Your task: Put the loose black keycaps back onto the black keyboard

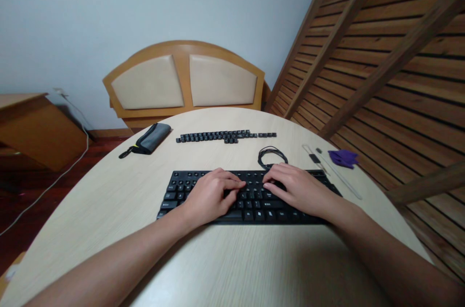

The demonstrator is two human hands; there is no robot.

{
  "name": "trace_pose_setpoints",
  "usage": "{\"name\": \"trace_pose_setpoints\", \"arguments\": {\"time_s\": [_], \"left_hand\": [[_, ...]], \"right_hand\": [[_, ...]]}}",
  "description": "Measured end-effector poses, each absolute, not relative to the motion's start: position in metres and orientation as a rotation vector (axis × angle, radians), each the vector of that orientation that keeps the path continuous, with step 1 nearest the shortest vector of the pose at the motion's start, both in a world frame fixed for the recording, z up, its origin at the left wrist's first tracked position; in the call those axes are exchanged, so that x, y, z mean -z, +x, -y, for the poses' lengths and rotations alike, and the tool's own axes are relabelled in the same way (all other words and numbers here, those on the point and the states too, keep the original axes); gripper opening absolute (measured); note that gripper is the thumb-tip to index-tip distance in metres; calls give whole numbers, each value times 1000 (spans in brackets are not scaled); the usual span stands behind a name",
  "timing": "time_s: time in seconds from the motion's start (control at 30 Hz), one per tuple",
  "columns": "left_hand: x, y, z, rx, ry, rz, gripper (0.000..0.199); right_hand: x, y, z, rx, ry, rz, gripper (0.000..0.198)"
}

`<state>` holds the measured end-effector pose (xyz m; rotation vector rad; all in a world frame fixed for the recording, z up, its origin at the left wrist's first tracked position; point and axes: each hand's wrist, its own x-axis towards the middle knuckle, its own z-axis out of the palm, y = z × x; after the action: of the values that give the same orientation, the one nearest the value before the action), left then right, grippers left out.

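Observation:
A black keyboard (pixel 267 217) lies flat on the table in front of me, most of its visible keys in place. My left hand (pixel 214 195) rests over its middle, palm down, with the index fingertip touching a key and the thumb slightly apart from it. On the right half, my right hand (pixel 298 188) is curved over the keys. Its index finger and thumb tips are close together at the keyboard, with a dark gap behind them; I see nothing held there. Beyond the keyboard, several loose black keycaps (pixel 207 137) form uneven rows.
A coiled black cable (pixel 260 154) lies behind the keyboard. To the right are a wire tool with a black grip (pixel 314 158), a slim white-handled brush (pixel 341 176) and a purple cloth (pixel 343 158). A grey pouch (pixel 154 138) sits back left on the round table (pixel 109 200).

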<state>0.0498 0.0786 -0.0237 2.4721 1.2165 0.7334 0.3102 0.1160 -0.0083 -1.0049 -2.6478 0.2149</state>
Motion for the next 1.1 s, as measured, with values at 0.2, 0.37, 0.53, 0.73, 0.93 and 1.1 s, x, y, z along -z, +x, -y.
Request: {"name": "trace_pose_setpoints", "arguments": {"time_s": [0.2, 0.37, 0.53, 0.73, 0.93, 1.1], "left_hand": [[24, 51, -78, -755, 2462, -1221, 25], [26, 50, -79, -801, 2429, -1227, 19], [26, 50, -79, -805, 2449, -1203, 19], [18, 50, -73, -698, 2592, -1202, 24], [9, 47, -73, -566, 2707, -1088, 29], [12, 42, -77, -622, 2650, -1071, 27]], "right_hand": [[8, 310, -116, -221, -1005, 2647, 15], [8, 310, -116, -223, -1012, 2645, 15], [8, 309, -116, -218, -1002, 2642, 16], [8, 309, -116, -220, -1017, 2649, 16], [8, 310, -116, -222, -1008, 2639, 16], [7, 310, -116, -224, -1003, 2652, 18]]}}
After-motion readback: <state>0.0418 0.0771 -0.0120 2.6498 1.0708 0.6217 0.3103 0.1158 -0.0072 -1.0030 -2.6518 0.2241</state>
